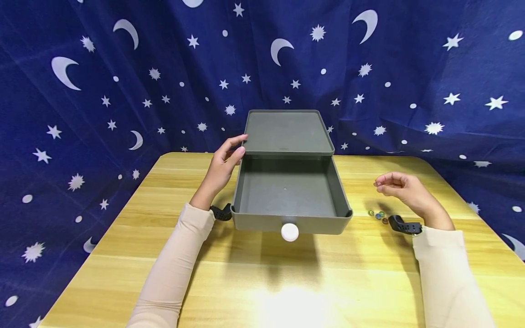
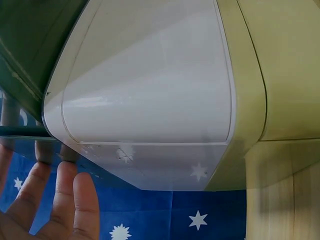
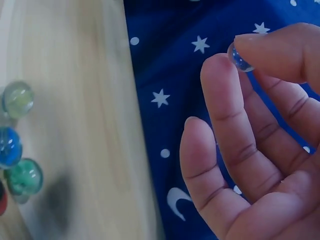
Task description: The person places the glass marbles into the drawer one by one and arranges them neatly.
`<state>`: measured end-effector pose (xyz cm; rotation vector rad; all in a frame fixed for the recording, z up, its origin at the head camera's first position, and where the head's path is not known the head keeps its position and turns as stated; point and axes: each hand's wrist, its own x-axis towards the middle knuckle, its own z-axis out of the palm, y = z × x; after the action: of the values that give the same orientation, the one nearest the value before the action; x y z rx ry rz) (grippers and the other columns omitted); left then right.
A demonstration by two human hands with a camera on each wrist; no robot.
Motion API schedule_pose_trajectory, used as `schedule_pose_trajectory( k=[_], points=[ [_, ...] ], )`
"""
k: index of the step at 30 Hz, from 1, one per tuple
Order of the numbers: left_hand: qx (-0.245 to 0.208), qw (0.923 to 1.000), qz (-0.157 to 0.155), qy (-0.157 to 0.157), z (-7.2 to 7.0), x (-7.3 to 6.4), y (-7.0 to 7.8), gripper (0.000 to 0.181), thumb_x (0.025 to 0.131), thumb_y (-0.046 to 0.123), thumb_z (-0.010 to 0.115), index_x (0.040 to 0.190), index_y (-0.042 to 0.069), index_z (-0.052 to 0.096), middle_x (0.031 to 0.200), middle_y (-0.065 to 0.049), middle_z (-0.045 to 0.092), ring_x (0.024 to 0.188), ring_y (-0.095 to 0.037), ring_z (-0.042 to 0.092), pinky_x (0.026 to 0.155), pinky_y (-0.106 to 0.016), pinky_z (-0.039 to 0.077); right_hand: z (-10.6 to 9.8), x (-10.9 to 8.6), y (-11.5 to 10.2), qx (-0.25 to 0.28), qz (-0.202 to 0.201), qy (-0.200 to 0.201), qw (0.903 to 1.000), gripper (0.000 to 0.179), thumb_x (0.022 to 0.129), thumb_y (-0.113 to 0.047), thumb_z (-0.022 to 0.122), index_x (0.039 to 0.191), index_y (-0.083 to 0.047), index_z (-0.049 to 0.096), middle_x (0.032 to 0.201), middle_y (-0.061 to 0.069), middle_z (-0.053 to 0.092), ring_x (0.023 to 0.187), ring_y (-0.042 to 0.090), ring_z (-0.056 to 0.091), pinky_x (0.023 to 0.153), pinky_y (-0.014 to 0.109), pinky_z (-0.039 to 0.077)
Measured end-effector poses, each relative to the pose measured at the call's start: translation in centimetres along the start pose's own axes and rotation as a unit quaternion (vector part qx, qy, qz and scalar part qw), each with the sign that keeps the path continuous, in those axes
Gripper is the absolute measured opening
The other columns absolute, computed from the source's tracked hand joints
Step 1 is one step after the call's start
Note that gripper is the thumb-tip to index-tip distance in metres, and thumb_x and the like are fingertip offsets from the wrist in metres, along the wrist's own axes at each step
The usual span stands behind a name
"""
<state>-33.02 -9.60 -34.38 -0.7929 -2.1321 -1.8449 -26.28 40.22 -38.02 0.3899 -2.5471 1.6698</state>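
Observation:
A grey box [image 1: 287, 132] has its drawer [image 1: 285, 196] pulled out toward me, with a round white knob [image 1: 290, 232] on the front. No contents show inside the drawer. My left hand [image 1: 223, 166] rests its fingertips against the left edge of the box, fingers mostly straight. In the left wrist view those fingers [image 2: 65, 195] reach up beside the box's pale side panel [image 2: 150, 90]. Off to the right, above the table, my right hand [image 1: 404, 193] pinches a clear glass marble [image 3: 237, 59] between thumb and fingertip. The other right fingers are loosely bent.
Several glass marbles lie close together on the wooden table [image 1: 197, 273] below my right hand: green [image 1: 371, 212], blue [image 1: 378, 216] and red [image 1: 385, 221] among them. A dark blue curtain [image 1: 164, 68] with stars and moons hangs behind the table. Black wrist mounts sit under both wrists.

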Motion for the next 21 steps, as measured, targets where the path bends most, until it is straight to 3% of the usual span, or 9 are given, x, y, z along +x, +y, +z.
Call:
schedule_pose_trajectory(
  k=[17, 21],
  points=[
    [0.005, 1.0, 0.001, 0.004, 0.0, -0.1, 0.0, 0.045, 0.11, 0.015, 0.053, 0.153, 0.0, 0.056, 0.157, -0.017, 0.054, 0.124, -0.028, 0.058, 0.097, -0.036, 0.05, 0.5, -0.2, -3.2, -0.049, -0.031, 0.012, 0.9983, 0.02, 0.1, 0.01, 0.066, 0.107, -0.006, 0.075, 0.096, -0.019, 0.076, 0.087, -0.002, 0.072, 0.077, 0.012, 0.052],
    [0.004, 1.0, 0.003, 0.003, 0.0, -0.1, 0.0, 0.045, 0.11, 0.016, 0.053, 0.153, 0.0, 0.056, 0.158, -0.017, 0.053, 0.122, -0.027, 0.058, 0.096, -0.036, 0.049, 0.6, -0.1, -3.6, -0.039, -0.049, 0.007, 0.998, 0.027, 0.099, 0.013, 0.064, 0.106, -0.01, 0.076, 0.097, -0.018, 0.077, 0.087, -0.003, 0.072, 0.078, 0.012, 0.052]
  ],
)
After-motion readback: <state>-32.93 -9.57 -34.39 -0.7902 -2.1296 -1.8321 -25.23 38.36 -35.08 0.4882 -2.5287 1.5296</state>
